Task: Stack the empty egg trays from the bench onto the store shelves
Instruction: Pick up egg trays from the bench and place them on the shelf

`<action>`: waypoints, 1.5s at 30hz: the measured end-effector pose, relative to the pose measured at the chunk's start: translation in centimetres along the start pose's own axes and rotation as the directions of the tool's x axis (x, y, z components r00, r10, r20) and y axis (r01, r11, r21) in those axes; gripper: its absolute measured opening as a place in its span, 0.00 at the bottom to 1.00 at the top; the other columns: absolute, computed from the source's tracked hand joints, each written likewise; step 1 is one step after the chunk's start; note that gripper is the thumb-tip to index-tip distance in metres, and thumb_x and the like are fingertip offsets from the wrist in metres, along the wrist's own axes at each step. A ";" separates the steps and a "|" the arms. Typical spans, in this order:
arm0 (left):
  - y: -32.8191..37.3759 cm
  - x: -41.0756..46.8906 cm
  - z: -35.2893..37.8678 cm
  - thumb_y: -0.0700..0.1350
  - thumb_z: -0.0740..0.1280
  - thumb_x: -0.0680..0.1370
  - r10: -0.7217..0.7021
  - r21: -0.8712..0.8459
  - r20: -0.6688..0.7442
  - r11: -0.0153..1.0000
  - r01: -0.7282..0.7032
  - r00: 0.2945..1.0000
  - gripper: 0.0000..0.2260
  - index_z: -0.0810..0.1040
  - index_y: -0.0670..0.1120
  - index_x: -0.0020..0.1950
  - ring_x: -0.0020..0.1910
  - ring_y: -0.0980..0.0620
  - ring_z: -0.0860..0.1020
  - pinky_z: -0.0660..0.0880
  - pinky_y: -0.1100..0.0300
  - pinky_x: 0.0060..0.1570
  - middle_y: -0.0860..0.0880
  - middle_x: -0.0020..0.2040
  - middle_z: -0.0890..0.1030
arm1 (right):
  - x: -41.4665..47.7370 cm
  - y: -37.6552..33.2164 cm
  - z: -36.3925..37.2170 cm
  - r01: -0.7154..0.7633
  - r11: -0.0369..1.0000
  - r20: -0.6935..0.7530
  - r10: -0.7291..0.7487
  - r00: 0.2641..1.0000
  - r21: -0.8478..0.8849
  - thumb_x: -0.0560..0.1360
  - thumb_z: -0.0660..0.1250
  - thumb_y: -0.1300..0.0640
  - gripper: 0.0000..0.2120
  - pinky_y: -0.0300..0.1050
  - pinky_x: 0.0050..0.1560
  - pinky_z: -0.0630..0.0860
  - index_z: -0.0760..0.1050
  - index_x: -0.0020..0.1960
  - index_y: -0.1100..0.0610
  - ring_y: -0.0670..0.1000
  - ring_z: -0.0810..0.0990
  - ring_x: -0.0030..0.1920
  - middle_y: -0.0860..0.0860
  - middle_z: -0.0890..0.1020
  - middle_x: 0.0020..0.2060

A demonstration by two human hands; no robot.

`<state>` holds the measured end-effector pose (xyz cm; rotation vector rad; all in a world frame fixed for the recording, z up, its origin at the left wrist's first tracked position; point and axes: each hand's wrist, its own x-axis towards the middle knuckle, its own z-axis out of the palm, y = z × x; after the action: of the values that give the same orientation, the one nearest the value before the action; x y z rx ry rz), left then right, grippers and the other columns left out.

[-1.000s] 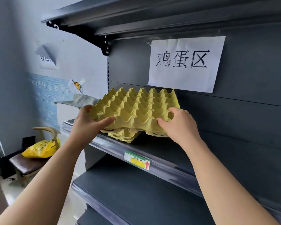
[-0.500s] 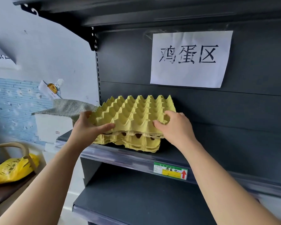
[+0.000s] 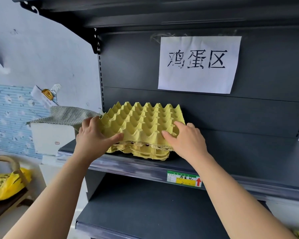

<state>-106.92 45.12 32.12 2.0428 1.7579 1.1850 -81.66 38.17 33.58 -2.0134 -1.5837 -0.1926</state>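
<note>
While half a second ago the top tray (image 3: 143, 123) was held clear of the stack (image 3: 141, 151), with a dark gap showing beneath it, it is now set down onto the stack, and the gap at the front edge is nearly closed. The trays are found on the middle shelf (image 3: 231, 159), towards its left end. The tray's corner is gripped by the left hand (image 3: 95, 135), thumb laid over the cups, fingers wrapped round the side edge. The right hand (image 3: 185, 137) is laid flat and spread on the opposite front corner, pressing down. The tray lies level, cups up; it looks nearly square, and a long axis cannot be told. Moulded yellow pulp is seen, matte, peaked in rows. The shelf is dark, smooth metal, with a white paper sign (image 3: 198, 64) taped above.
</note>
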 end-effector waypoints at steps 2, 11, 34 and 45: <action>1.1 -0.7 0.1 0.72 0.60 0.61 0.097 0.114 -0.106 0.990 -0.085 0.990 0.47 0.63 0.46 0.73 0.69 0.41 0.64 0.60 0.45 0.68 0.45 0.71 0.64 | -0.4 0.1 -0.6 0.026 1.000 -0.032 -0.027 0.999 -0.007 0.75 0.56 0.34 0.31 0.51 0.56 0.71 0.66 0.71 0.51 0.57 0.71 0.62 0.56 0.72 0.65; 8.8 -5.9 5.1 0.55 0.61 0.75 0.539 0.103 -0.096 0.841 -0.531 0.837 0.20 0.81 0.44 0.58 0.51 0.41 0.78 0.73 0.48 0.53 0.46 0.56 0.81 | -5.5 4.5 -4.5 0.095 0.995 -0.100 -0.099 0.990 -0.042 0.79 0.59 0.47 0.22 0.42 0.63 0.65 0.70 0.68 0.56 0.50 0.69 0.67 0.50 0.71 0.68; 41.4 -33.7 30.7 0.56 0.61 0.73 0.850 -0.389 0.203 0.526 -0.756 0.487 0.20 0.82 0.44 0.55 0.50 0.42 0.80 0.77 0.49 0.49 0.46 0.51 0.83 | -28.1 43.8 -21.3 -0.403 0.867 -0.212 0.352 0.912 -0.292 0.74 0.62 0.48 0.19 0.50 0.53 0.78 0.80 0.56 0.61 0.57 0.80 0.53 0.56 0.83 0.51; 54.0 -44.2 47.0 0.52 0.69 0.73 0.838 -0.453 0.423 0.524 -0.721 0.344 0.15 0.82 0.45 0.55 0.47 0.42 0.81 0.77 0.48 0.49 0.46 0.48 0.83 | -34.2 64.7 -24.4 -0.623 0.701 -0.174 0.604 0.777 -0.346 0.77 0.63 0.49 0.16 0.49 0.53 0.75 0.78 0.57 0.60 0.56 0.78 0.53 0.55 0.82 0.51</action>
<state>-34.16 6.53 14.87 2.7839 0.2460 0.6123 -25.94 -12.42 16.68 -2.7101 -0.7875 -0.3050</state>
